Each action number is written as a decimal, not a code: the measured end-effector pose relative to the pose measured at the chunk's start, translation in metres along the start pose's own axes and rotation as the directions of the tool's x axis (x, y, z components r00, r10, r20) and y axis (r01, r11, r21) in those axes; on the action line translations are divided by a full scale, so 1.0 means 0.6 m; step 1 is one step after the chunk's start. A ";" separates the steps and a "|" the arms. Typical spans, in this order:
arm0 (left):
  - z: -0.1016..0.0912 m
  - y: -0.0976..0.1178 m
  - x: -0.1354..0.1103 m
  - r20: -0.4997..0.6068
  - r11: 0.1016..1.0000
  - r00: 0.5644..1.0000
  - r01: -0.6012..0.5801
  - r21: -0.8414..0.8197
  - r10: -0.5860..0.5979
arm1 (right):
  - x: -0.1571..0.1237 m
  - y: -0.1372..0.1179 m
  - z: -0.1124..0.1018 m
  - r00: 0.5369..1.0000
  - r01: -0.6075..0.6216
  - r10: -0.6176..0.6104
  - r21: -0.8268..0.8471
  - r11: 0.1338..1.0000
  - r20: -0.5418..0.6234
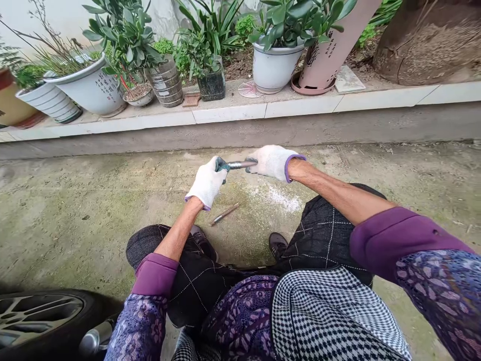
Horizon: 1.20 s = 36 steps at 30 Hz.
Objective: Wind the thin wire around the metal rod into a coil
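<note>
A: Head view, and there's the rod (243, 164), held up between the two hands, clear of the floor (112, 200): a shiny, ribbed stretch on the left, duller metal on the right!

B: Both sides are taken. The left hand (209, 181) is clamped on the ribbed end, the right hand (271, 161) closed round the dull end. What could spoil this?

A: A slip, for one. Nothing props that rod from below, so if either grip loosens, the other carries it alone, and smooth metal could slide through knitted fabric.

B: And below? A second rod (224, 214) lies on the floor, nearer the body, with white powder (283, 198) scattered off to the right. A drop could knock the one or pick up grit from the other.

A: The ribs could snag a glove too, should the rod twist. How deep the left fingers grip, nobody can tell; they're partly hidden.

B: Now the pose! Both forearms reach out past the knees and converge on the rod. The left one climbs steeply inward; the right comes across at a flatter slant, its hand almost in line with the metal.

A: Arms well out in front, that. Tiredness could make them waver.
</note>
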State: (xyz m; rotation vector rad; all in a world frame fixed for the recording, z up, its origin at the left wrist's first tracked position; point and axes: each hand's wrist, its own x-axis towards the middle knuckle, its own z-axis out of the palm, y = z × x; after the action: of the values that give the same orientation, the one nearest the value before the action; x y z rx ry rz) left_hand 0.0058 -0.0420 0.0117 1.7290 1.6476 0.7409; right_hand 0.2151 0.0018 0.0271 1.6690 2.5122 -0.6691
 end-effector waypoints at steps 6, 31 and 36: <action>-0.004 0.011 -0.010 0.030 0.881 0.999 0.041 -0.472 -0.030 | -0.004 -0.013 -0.022 0.985 -0.048 0.077 0.187 0.981 -0.151; 0.028 -0.033 0.004 0.255 0.948 0.964 0.152 -0.279 -0.080 | -0.004 0.014 0.003 0.994 -0.026 0.042 -0.160 0.987 0.096; 0.025 -0.025 0.003 0.254 0.899 0.964 0.177 -0.401 -0.077 | -0.010 0.019 -0.018 0.998 -0.035 0.033 -0.051 0.998 -0.055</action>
State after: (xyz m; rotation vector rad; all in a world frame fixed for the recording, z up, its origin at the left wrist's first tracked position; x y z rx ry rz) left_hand 0.0080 -0.0410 -0.0093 1.3298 1.3106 0.7357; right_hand 0.2299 0.0041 0.0349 1.7313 2.5082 -0.5573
